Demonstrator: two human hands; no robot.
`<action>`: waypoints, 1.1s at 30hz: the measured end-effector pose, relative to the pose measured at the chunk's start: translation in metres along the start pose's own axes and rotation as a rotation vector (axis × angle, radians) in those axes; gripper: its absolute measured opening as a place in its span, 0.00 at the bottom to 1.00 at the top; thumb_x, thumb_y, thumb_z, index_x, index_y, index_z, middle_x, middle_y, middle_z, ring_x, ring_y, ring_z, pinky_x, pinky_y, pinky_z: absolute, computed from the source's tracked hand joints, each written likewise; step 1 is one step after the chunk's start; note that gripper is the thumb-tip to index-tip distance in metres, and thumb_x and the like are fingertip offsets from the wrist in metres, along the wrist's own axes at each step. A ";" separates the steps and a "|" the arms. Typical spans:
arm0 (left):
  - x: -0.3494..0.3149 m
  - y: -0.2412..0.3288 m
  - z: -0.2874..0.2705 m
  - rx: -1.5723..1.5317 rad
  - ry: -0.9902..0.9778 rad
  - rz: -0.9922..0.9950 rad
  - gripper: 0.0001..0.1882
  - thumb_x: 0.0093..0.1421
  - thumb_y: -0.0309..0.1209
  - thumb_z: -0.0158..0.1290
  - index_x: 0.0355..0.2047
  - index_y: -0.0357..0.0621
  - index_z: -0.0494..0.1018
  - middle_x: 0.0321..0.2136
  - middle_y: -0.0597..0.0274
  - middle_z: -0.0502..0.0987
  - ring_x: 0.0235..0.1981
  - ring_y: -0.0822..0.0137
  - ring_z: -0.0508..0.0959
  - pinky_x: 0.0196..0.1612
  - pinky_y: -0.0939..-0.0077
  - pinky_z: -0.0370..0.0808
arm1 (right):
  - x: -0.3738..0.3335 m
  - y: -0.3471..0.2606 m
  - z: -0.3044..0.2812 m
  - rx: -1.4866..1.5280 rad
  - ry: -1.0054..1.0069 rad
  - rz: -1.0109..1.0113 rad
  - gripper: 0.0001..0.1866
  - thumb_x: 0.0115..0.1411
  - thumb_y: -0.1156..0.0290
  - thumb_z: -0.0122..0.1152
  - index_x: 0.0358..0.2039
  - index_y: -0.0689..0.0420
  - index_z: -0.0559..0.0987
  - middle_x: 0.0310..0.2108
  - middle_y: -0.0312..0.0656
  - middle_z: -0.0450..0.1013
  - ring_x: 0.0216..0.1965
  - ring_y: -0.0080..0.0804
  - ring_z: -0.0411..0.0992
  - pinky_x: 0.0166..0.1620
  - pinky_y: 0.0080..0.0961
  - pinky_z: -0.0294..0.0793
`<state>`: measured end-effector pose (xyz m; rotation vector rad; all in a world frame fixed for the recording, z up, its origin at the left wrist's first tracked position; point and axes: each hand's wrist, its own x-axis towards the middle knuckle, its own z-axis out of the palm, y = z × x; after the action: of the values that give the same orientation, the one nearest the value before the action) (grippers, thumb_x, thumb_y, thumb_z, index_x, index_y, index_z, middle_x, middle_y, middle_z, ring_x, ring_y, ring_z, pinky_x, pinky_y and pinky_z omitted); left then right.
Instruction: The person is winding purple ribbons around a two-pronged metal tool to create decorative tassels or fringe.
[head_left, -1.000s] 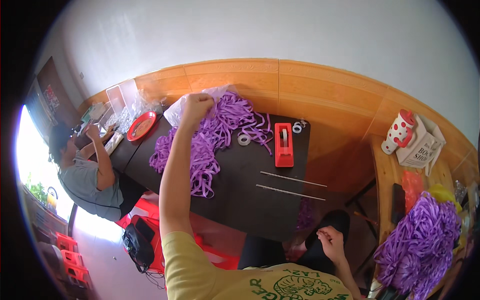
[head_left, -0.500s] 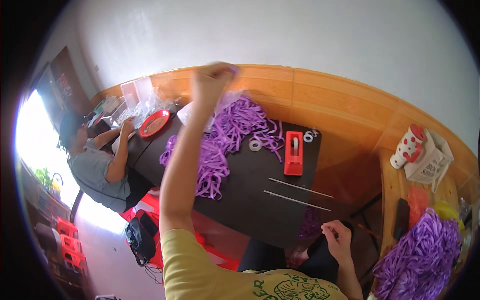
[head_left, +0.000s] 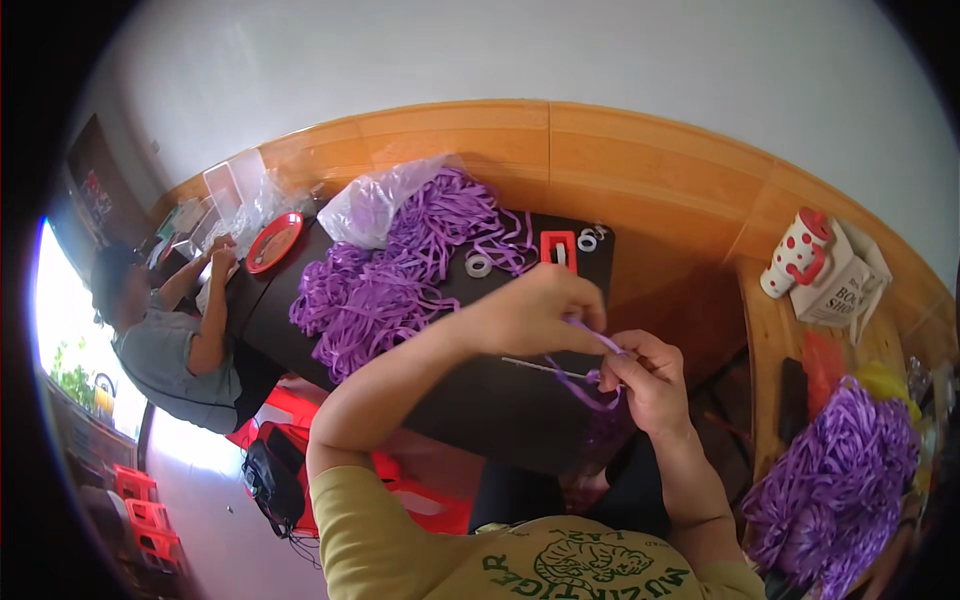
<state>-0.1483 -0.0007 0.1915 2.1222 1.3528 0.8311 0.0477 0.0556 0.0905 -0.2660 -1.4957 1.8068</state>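
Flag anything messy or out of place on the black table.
The purple ribbon lies in a loose heap against the plastic bag, stray loops straggling beside the white tape roll; it looks tangled. Nothing else stands out.

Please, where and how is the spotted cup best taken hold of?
Probably by its red handle, coming from the person's side: the cup stands upright, and the handle loops out in front of the bag, which crowds the cup's right side.

grn lettering on yellow tee, blk txt on white bag
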 end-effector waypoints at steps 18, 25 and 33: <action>-0.047 -0.024 0.101 -0.793 0.144 -0.515 0.05 0.54 0.25 0.58 0.32 0.36 0.78 0.18 0.69 0.75 0.17 0.82 0.70 0.20 0.89 0.65 | -0.096 0.004 -0.107 -0.225 0.381 -0.148 0.16 0.52 0.80 0.57 0.44 0.63 0.74 0.34 0.41 0.70 0.36 0.28 0.68 0.39 0.22 0.67; -0.029 0.004 0.200 -0.841 0.112 -0.488 0.04 0.55 0.22 0.58 0.31 0.34 0.76 0.20 0.68 0.74 0.21 0.82 0.71 0.23 0.87 0.67 | -0.093 -0.011 -0.079 -0.586 -0.173 -0.107 0.27 0.45 0.79 0.59 0.50 0.64 0.71 0.47 0.49 0.70 0.53 0.40 0.65 0.56 0.34 0.59; -0.025 -0.002 0.212 -0.997 0.065 -0.472 0.05 0.56 0.22 0.56 0.34 0.34 0.75 0.21 0.65 0.75 0.21 0.80 0.72 0.24 0.87 0.67 | -0.110 0.002 -0.107 -0.278 -0.284 0.081 0.19 0.51 0.82 0.56 0.46 0.64 0.74 0.27 0.40 0.74 0.28 0.24 0.72 0.37 0.21 0.70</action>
<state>-0.0065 -0.0386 0.0364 0.9755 1.0525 1.0604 0.1859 0.0628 0.0248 -0.2136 -1.9658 1.7508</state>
